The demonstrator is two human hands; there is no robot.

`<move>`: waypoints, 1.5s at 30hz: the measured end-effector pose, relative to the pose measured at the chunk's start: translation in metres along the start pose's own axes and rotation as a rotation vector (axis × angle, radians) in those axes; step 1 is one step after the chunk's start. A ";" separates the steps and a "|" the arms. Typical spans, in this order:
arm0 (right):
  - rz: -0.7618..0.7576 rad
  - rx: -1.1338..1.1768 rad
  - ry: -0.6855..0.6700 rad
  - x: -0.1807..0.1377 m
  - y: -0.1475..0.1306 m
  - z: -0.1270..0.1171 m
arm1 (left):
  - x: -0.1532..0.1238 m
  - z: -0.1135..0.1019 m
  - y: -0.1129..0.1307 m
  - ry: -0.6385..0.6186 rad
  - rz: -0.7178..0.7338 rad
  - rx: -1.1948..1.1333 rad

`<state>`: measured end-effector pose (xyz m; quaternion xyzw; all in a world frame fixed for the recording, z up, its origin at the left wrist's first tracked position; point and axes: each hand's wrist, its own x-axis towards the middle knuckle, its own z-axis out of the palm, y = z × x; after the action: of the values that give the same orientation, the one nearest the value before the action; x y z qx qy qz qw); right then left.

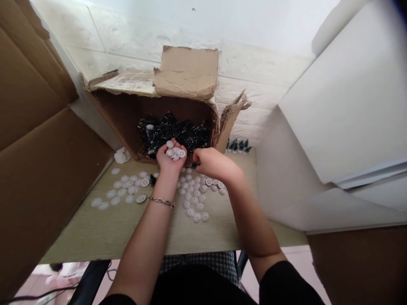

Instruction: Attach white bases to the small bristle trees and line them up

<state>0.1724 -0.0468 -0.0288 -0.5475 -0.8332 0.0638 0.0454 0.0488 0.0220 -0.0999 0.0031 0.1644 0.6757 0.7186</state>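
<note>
Wht wall (263, 63) behind; crumpled wht scrap (122, 155) L.

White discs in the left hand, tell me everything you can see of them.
The white discs are small and round, perhaps plastic. They lie in a loose, overlapping pile, tilted at various angles, in the upturned, cupped left hand, at the open front of the cardboard box. One toward the right shows a ringed pattern on its face; another sits farther forward, near the fingers. The overlap prevents an exact count.
</note>
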 end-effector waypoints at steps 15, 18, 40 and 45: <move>-0.141 0.100 0.492 0.026 0.005 0.002 | -0.011 0.012 -0.026 -0.043 -0.082 0.034; -0.123 0.079 0.460 0.030 0.004 0.009 | -0.011 0.012 -0.027 -0.033 -0.083 0.030; -0.166 0.093 0.491 0.036 0.003 0.018 | -0.007 0.007 -0.026 -0.045 -0.059 0.062; -0.169 0.102 0.484 0.035 0.003 0.019 | -0.008 0.008 -0.027 -0.044 -0.055 0.054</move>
<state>0.1585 -0.0142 -0.0475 -0.4721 -0.8365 -0.0313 0.2763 0.0766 0.0139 -0.0969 0.0330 0.1669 0.6509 0.7399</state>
